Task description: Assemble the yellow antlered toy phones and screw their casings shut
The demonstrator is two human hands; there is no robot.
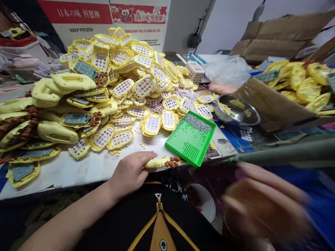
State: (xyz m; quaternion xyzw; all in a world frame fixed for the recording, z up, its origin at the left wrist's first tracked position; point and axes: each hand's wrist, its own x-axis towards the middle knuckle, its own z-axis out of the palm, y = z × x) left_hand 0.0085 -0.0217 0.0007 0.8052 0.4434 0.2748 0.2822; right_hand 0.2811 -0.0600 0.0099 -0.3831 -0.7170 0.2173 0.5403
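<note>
My left hand (132, 170) is closed around a pale yellow plastic casing (158, 162) at the table's front edge. A brown moulded piece (172, 162) sticks out of the casing's right end. Low on the right, away from the table top, is my right hand (264, 205); motion smears its fingers, and I cannot see whether anything is in them. Just beyond the casing lies a green perforated tray (210, 143), with small silvery screws (198, 122) heaped at its far end. Small yellow parts (142, 145) are scattered on the table behind my left hand.
A tall heap of yellow shell halves with white button grids (143, 87) fills the table's middle. Stacked casings with circuit boards (77, 118) stand left. A metal bowl (252, 118) holds small yellow parts. At right is a cardboard box (277, 104) of shells; below, a white bucket (209, 205).
</note>
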